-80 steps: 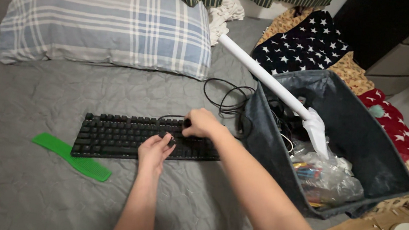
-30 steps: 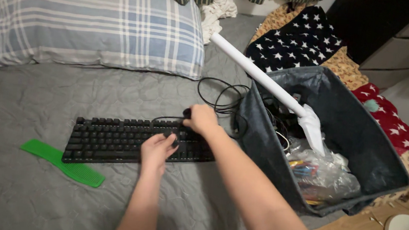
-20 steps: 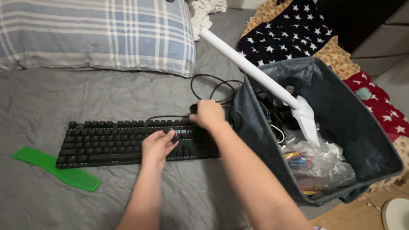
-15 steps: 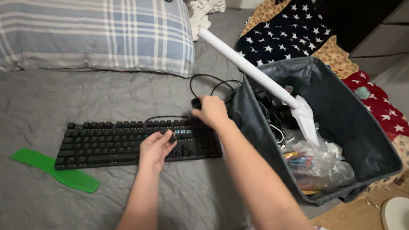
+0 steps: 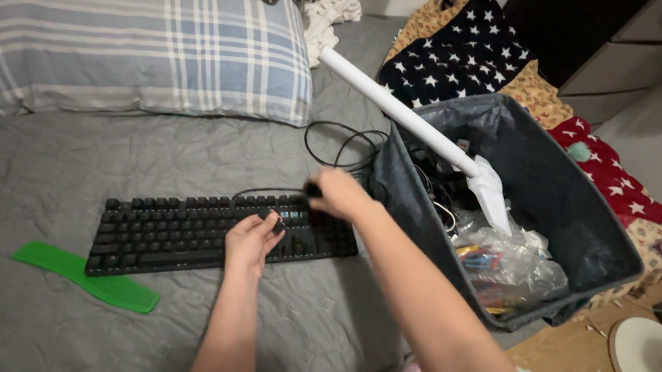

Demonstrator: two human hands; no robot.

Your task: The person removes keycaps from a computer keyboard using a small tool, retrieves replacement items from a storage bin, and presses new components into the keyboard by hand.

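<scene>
A black keyboard [image 5: 183, 229] lies across the grey bed cover. My left hand [image 5: 250, 241] rests on the keys near its middle, fingers curled on a small dark key or cap. My right hand [image 5: 337, 194] is closed on the keyboard's far right corner, where a small dark piece shows at the fingertips. The keyboard's black cable [image 5: 343, 143] loops on the bed just behind that hand.
A plaid pillow [image 5: 128, 41] lies at the back. A green flat mat [image 5: 84, 276] sits left of the keyboard. To the right stands a dark fabric bin [image 5: 583, 224] holding bags, cables and a long white tube [image 5: 408, 121]. Star-patterned cloths lie beyond it.
My right hand has shifted slightly along the keyboard's right end. The view has drifted, so the keyboard sits a little further right in frame. My left hand stays on the keys.
</scene>
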